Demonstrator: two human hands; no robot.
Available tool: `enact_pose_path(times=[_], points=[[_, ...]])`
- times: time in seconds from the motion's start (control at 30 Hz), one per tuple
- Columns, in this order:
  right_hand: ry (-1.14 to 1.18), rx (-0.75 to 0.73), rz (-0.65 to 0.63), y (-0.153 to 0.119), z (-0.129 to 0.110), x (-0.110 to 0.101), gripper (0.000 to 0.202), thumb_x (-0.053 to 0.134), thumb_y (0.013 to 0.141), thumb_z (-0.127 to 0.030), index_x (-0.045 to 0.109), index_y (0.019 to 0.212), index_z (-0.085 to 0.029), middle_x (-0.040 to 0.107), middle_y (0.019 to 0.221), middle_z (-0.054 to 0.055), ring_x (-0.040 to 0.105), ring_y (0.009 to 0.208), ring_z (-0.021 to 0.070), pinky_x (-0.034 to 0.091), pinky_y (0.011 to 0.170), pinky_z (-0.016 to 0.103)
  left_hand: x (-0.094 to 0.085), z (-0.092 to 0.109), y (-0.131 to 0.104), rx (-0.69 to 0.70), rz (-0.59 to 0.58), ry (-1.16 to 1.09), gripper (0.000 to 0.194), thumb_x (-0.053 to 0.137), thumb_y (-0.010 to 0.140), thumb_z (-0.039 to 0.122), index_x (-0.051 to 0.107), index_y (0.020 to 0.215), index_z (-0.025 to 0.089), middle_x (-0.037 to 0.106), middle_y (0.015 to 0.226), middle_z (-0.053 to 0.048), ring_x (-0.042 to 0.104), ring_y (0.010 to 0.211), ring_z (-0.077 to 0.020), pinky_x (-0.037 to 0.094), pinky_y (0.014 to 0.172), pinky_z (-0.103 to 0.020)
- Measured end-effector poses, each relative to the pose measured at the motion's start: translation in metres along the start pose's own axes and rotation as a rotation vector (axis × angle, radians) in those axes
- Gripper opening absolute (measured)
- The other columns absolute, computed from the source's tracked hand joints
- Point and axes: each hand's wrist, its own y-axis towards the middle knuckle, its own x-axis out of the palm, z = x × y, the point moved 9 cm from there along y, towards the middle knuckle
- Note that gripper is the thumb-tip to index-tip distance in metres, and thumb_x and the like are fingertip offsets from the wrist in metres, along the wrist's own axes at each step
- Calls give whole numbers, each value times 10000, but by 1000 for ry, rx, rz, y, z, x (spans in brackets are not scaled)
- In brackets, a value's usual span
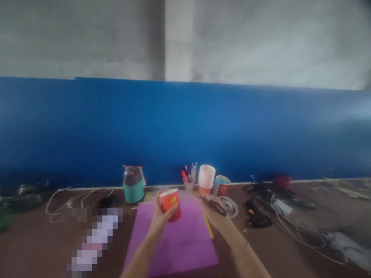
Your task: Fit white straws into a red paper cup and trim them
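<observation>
A red paper cup with yellow printing is in my left hand, fingers wrapped round its side, tilted a little above a purple sheet. My right hand is closed at the sheet's right edge on black-handled scissors; their blades are hard to make out. Just beyond it stand a stack of white-rimmed paper cups and another red cup with something blue in it. Behind the held cup is a small holder with several pens.
At the left back stands a teal container with a dark lid, white cables beside it. A white roll lies right of my right hand. Farther right are a black glue gun and tangled cables. A blue partition rises behind.
</observation>
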Motion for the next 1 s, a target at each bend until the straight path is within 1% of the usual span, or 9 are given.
enact_pose_path(times=[0.13,0.27,0.37,0.5,0.6,0.67,0.83,0.93,1.0], points=[[-58,-90,27,-5,-20,16,289,510,795,-318,551,544,-181,440,470,-28,417,474,127,354,442,238,1,9,0,91,3,68,596,763,594,301,394,1059,247,616,886,-4,621,719,-156,495,654,-275],[-108,-124,32,-9,-23,22,291,462,827,-276,647,625,-178,520,470,-16,462,451,125,379,426,220,3,19,-2,145,8,106,374,740,622,315,443,820,203,616,720,28,609,664,-137,463,605,-224],[-231,-162,54,-9,-22,20,293,466,829,-251,662,619,-190,531,450,-20,465,405,115,373,390,211,3,26,-1,164,2,117,315,750,606,280,470,704,176,617,656,25,589,617,-123,435,576,-206],[-373,-319,47,-14,-24,21,269,459,841,-201,669,675,-221,571,486,-18,526,444,119,427,439,201,7,28,0,153,-48,108,260,764,576,268,563,680,140,644,666,-11,596,635,-152,449,602,-238],[-515,-527,95,-27,-27,22,287,422,844,-143,685,875,-255,661,697,21,610,634,153,487,587,236,7,27,0,156,-59,122,226,743,610,288,601,703,138,652,683,-20,605,655,-169,463,624,-260],[-617,-635,135,-36,-26,26,339,403,842,-111,661,998,-265,674,822,42,620,741,178,497,651,272,5,27,1,177,-51,190,199,720,640,303,619,696,142,648,701,-25,609,681,-178,471,644,-272],[-719,-727,171,-43,-23,33,446,316,854,-53,579,1150,-258,666,931,50,616,802,190,507,673,306,3,46,3,421,-8,508,182,680,662,343,689,656,161,600,903,-79,563,930,-242,486,762,-312],[-751,-788,197,-45,-25,34,509,271,843,-5,572,1153,-273,669,931,34,623,778,172,510,677,293,2,58,-2,549,38,606,182,671,681,348,673,642,170,543,984,-88,548,945,-238,486,780,-320],[-682,-785,203,-43,-24,31,486,287,853,-19,596,1109,-293,670,914,19,627,766,164,517,684,285,4,61,-5,608,32,629,165,660,706,328,641,656,172,511,1043,-91,542,977,-236,477,806,-327]])
